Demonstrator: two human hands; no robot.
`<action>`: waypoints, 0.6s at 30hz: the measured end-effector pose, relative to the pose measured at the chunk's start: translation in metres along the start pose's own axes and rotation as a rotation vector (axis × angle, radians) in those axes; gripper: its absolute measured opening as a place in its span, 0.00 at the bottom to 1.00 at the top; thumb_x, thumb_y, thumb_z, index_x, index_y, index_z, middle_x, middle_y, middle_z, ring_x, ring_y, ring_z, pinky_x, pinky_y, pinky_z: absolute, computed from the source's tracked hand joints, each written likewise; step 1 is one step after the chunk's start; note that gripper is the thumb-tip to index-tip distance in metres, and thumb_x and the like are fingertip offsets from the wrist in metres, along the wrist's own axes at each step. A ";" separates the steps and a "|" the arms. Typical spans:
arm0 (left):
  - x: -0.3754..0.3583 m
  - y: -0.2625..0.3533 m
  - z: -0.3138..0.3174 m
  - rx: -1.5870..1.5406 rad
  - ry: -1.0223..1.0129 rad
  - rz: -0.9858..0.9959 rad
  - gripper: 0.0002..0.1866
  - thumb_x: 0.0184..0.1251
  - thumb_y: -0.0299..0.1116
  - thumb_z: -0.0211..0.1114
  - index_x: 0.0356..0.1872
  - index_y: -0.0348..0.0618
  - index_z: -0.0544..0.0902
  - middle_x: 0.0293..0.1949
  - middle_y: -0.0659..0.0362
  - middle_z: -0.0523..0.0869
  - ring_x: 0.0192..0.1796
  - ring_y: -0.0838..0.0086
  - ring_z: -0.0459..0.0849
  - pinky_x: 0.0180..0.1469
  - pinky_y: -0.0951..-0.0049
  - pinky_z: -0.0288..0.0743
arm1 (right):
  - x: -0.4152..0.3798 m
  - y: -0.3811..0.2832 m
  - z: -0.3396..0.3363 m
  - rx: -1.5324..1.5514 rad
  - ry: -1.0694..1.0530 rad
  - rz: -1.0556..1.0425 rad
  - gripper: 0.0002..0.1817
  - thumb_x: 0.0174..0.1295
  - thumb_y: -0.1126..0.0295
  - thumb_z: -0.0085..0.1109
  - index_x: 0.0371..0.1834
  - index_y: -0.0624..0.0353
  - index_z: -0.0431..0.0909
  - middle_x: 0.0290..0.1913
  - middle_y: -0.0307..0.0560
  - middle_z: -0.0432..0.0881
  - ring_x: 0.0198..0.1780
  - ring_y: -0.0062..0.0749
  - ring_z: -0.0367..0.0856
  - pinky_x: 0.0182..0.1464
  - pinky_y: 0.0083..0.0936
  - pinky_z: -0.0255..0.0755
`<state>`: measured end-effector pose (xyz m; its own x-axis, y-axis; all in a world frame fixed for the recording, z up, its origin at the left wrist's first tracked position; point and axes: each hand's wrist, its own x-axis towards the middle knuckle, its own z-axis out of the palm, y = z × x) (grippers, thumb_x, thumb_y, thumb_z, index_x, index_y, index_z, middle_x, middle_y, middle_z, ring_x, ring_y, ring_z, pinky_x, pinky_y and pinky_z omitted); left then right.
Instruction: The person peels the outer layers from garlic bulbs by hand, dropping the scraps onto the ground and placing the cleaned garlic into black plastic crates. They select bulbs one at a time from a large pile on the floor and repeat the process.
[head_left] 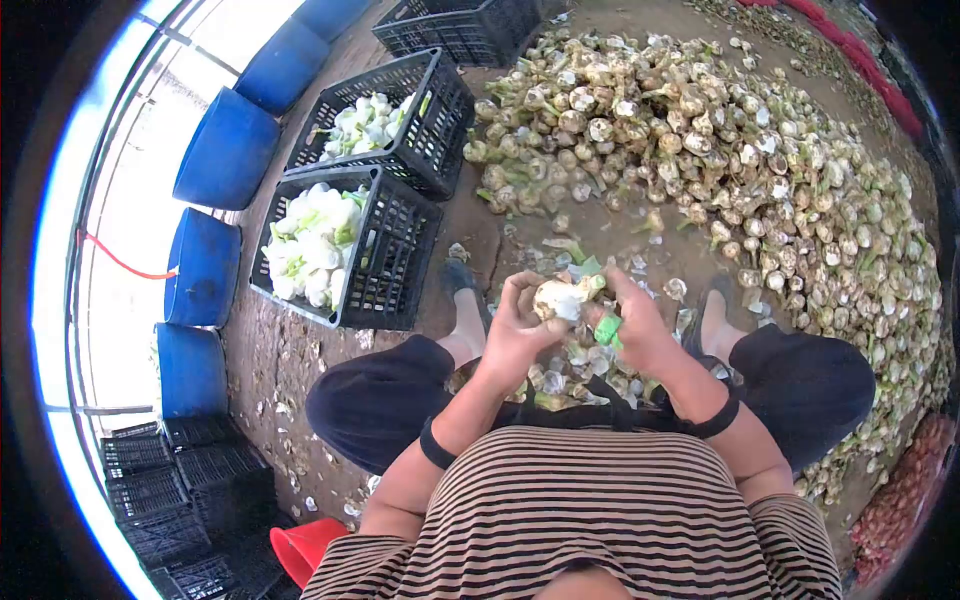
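Between my two hands, in front of my body, is a garlic bulb (pixel 560 300) with a short green stem stub pointing right. Part of it is bare white, while brownish outer skin remains on the left side. My left hand (pixel 518 335) wraps its fingers and thumb around the bulb's left side. At the stem end, my right hand (pixel 640 325) grips with thumb and fingers; green tape (pixel 607 330) is wound round one digit. Whether a small tool sits in the right hand is hidden. Loose peels (pixel 560 380) lie on the ground below.
A large heap of unpeeled garlic (pixel 690 120) spreads ahead and right. Left stand black crates (pixel 395 255) holding white peeled bulbs (pixel 315 245), with blue barrels (pixel 225 150) beyond. Stacked crates (pixel 190 500), a red bucket (pixel 308 550) and a filled net sack (pixel 905 490) are nearer.
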<state>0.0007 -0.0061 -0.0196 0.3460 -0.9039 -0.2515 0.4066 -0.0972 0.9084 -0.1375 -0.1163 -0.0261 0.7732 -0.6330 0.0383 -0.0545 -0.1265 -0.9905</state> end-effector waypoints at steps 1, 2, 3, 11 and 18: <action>-0.001 0.000 0.000 -0.096 -0.005 -0.063 0.30 0.55 0.32 0.68 0.55 0.42 0.60 0.52 0.56 0.73 0.51 0.70 0.77 0.48 0.72 0.76 | 0.000 -0.004 -0.003 -0.046 -0.024 -0.001 0.17 0.59 0.67 0.57 0.46 0.65 0.67 0.41 0.58 0.78 0.43 0.41 0.77 0.46 0.32 0.68; -0.001 -0.001 -0.001 -0.192 -0.008 -0.125 0.32 0.55 0.36 0.68 0.57 0.42 0.60 0.52 0.56 0.74 0.51 0.69 0.77 0.49 0.71 0.76 | 0.000 -0.006 -0.006 -0.092 -0.049 -0.001 0.17 0.59 0.67 0.57 0.45 0.65 0.67 0.40 0.58 0.78 0.43 0.41 0.78 0.46 0.32 0.68; -0.001 -0.003 -0.001 -0.289 -0.009 -0.187 0.34 0.56 0.39 0.68 0.59 0.43 0.60 0.52 0.56 0.74 0.52 0.69 0.77 0.51 0.70 0.75 | 0.001 -0.006 -0.008 -0.139 -0.075 -0.001 0.16 0.59 0.67 0.56 0.45 0.64 0.67 0.40 0.58 0.78 0.43 0.42 0.78 0.45 0.33 0.68; 0.009 -0.008 0.003 0.099 0.072 -0.082 0.24 0.66 0.36 0.58 0.60 0.40 0.64 0.53 0.56 0.74 0.51 0.72 0.76 0.53 0.73 0.72 | 0.001 0.010 -0.010 0.072 -0.073 0.099 0.16 0.58 0.66 0.57 0.45 0.65 0.74 0.35 0.58 0.80 0.35 0.37 0.79 0.41 0.29 0.70; 0.009 0.000 0.007 -0.269 -0.043 -0.260 0.23 0.62 0.33 0.61 0.57 0.36 0.70 0.49 0.57 0.79 0.49 0.72 0.79 0.49 0.72 0.74 | -0.006 -0.003 -0.013 0.381 -0.170 0.201 0.11 0.56 0.70 0.59 0.40 0.64 0.79 0.33 0.46 0.83 0.31 0.24 0.77 0.35 0.22 0.70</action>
<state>-0.0023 -0.0172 -0.0191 0.1691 -0.8806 -0.4426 0.6853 -0.2177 0.6949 -0.1500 -0.1219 -0.0220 0.8655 -0.4780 -0.1497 -0.0020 0.2957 -0.9553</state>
